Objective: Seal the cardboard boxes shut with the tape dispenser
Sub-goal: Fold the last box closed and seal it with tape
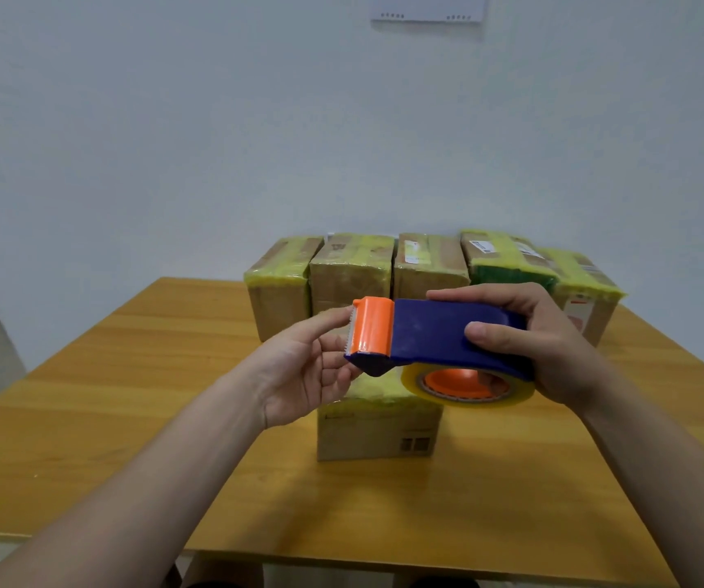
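Tape dispenser [431,333]: blue body with an orange cutter guard [373,326] at its left end, held level in the air over the middle of the table [129,375]. A roll of clear yellowish tape [469,396] on an orange core hangs below the body.

Right hand [554,354]: grasps the right end of the blue body, thumb laid on top, fingers wrapped over the far edge.

Left hand [299,371]: palm up at the cutter end, fingers fairly straight. The forefinger touches the toothed edge; the other tips are hidden behind the guard.

Near box [378,430]: one cardboard box directly beneath the dispenser, its top banded in yellowish tape. Dispenser and hands cover most of that top.

Far boxes [350,269]: five standing side by side along the far table edge, all taped over their tops. The right hand hides the lower fronts of the rightmost ones.

Surroundings: a pale wall [214,120] behind, with a white fitting [426,6] at its top edge.
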`<action>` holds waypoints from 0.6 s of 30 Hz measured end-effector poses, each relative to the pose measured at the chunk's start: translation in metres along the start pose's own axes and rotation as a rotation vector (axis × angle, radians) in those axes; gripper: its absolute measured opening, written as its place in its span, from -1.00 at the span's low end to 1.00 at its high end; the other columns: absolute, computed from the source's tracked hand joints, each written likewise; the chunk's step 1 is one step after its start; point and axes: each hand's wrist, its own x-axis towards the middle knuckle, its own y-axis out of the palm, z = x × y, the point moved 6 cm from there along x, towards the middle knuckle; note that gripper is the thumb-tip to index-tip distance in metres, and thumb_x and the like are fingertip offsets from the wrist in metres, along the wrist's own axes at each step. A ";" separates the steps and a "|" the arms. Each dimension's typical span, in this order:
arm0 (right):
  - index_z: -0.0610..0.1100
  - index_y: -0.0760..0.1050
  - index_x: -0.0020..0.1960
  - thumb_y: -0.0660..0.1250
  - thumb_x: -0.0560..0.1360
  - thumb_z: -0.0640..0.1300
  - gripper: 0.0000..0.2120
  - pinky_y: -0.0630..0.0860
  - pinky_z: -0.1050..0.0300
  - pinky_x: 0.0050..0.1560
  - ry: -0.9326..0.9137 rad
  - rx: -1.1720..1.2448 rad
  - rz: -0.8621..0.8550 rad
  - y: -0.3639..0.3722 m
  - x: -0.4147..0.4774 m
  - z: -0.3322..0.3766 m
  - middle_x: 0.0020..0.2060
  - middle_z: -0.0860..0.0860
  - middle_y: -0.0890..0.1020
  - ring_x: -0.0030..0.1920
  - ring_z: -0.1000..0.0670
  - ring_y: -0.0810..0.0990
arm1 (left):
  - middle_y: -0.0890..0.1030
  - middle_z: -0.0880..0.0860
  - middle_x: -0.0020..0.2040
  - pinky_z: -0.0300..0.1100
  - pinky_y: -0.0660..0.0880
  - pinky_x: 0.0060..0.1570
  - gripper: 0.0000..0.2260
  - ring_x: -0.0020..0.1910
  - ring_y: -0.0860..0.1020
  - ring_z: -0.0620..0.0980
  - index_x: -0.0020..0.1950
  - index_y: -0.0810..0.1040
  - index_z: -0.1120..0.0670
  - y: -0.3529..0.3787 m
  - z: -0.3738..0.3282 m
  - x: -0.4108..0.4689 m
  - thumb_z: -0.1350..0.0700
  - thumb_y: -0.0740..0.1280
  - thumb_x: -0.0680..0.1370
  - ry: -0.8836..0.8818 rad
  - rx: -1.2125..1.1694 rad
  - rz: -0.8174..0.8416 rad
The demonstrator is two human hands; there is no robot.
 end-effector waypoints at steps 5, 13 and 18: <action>0.07 0.66 0.28 0.44 0.41 0.08 -0.56 0.70 0.05 -0.07 0.008 0.006 0.010 0.003 0.002 -0.003 0.17 -0.09 0.69 0.11 -0.22 0.70 | 0.74 0.23 -0.08 -0.26 0.61 -0.38 -0.54 -0.28 0.71 -0.02 0.08 0.71 0.26 -0.005 0.001 0.000 -0.02 0.58 0.32 -0.057 0.035 0.005; 0.08 0.67 0.27 0.45 0.39 0.08 -0.56 0.70 0.06 -0.08 0.031 0.023 0.007 0.005 0.004 -0.010 0.17 -0.09 0.70 0.12 -0.22 0.70 | 0.72 0.25 -0.03 -0.26 0.58 -0.39 -0.77 -0.23 0.71 -0.01 0.07 0.73 0.17 -0.014 -0.005 0.008 0.04 0.38 0.63 0.060 0.193 -0.063; 0.03 0.66 0.28 0.45 0.40 0.07 -0.54 0.70 0.06 -0.08 0.048 0.034 0.005 0.005 0.005 -0.017 0.17 -0.11 0.70 0.11 -0.23 0.70 | 0.74 0.26 0.01 -0.27 0.55 -0.41 -0.61 -0.18 0.73 0.01 0.11 0.70 0.16 -0.017 -0.007 0.008 -0.15 0.44 0.54 0.109 0.252 -0.124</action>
